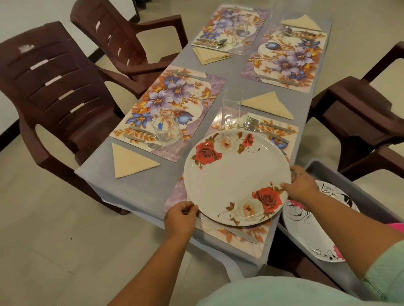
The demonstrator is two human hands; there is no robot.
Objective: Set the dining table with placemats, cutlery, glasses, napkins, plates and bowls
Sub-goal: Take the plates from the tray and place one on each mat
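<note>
Four placemats laid with cutlery, glasses and napkins, left hand (181,218) and right hand (298,185) curled on opposite rims of the rose plate (236,176) over the near right placemat (245,235), seemingly not yet down; remaining plates and bowls outstanding.

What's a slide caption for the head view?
Both hands hold rose plate over the near placemat.
</note>
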